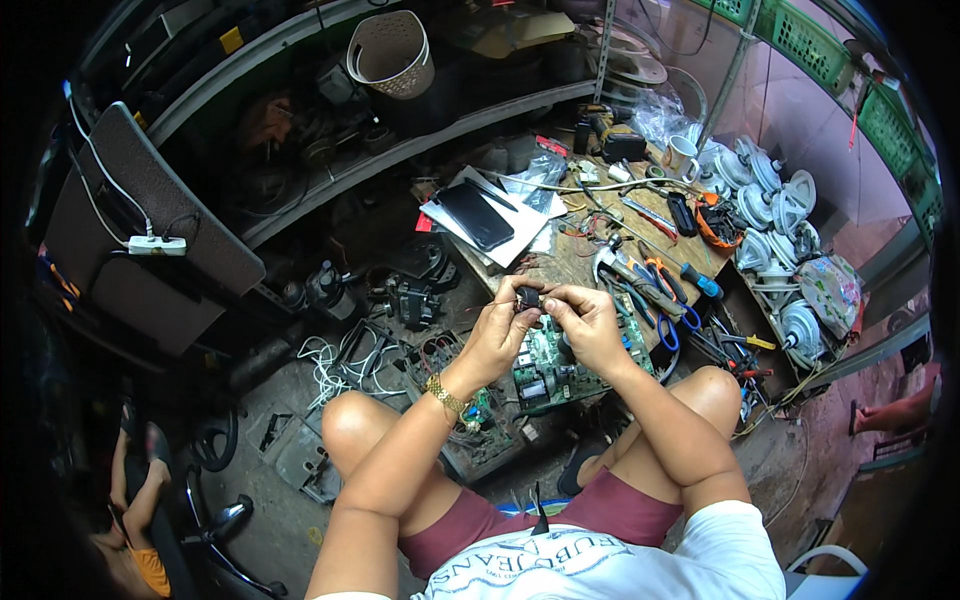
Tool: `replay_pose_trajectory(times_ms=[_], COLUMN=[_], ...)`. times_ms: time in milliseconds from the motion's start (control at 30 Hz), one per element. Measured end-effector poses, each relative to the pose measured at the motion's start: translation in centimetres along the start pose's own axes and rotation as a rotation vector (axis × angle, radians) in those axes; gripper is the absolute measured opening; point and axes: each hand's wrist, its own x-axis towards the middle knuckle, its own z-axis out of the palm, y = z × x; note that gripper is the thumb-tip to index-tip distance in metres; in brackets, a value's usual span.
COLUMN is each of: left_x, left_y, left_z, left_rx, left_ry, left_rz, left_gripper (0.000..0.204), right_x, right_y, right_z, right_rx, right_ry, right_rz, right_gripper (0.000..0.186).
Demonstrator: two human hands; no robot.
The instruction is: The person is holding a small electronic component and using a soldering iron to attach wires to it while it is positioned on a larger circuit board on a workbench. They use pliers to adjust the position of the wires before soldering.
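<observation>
Above the low wooden bench, my left hand (497,328) grips a small black part (527,297), too small to name, between thumb and fingers. From the right, my right hand (588,325) pinches at the same part's edge, fingertips pressed together; what exactly lies between them is hidden. Something thin and copper-coloured shows beside the part. Beneath both hands lies a green circuit board (538,368) crowded with components. To the right of my right hand are a hammer (606,257), orange-handled pliers (660,275) and blue-handled scissors (668,330).
A black phone (476,215) rests on white papers at the bench's back left. White plastic wheels (765,205) pile up at the right. White cable (345,368) and motor parts (412,303) litter the floor at left. Another person's legs (145,485) show at lower left.
</observation>
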Motion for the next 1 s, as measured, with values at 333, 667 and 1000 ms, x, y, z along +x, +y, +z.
replay_pose_trajectory(times_ms=[333,667,1000], left_x=[0.6,0.6,0.8], left_y=[0.8,1.3,1.4], left_z=[-1.7,-2.2,-2.3], left_rx=[0.074,0.654,0.739], left_ry=[0.017,0.077,0.185], left_rz=[0.052,0.111,0.256], left_gripper=[0.03,0.035,0.034], right_x=[1.2,1.9,1.4], right_y=[-1.7,-2.8,-3.9], right_z=[-1.5,-2.9,-1.7], right_rx=[-0.306,-1.043,-0.499], right_ry=[-0.146,-0.002,-0.082], right_rz=[0.035,-0.611,-0.569], right_gripper=[0.019,0.026,0.016])
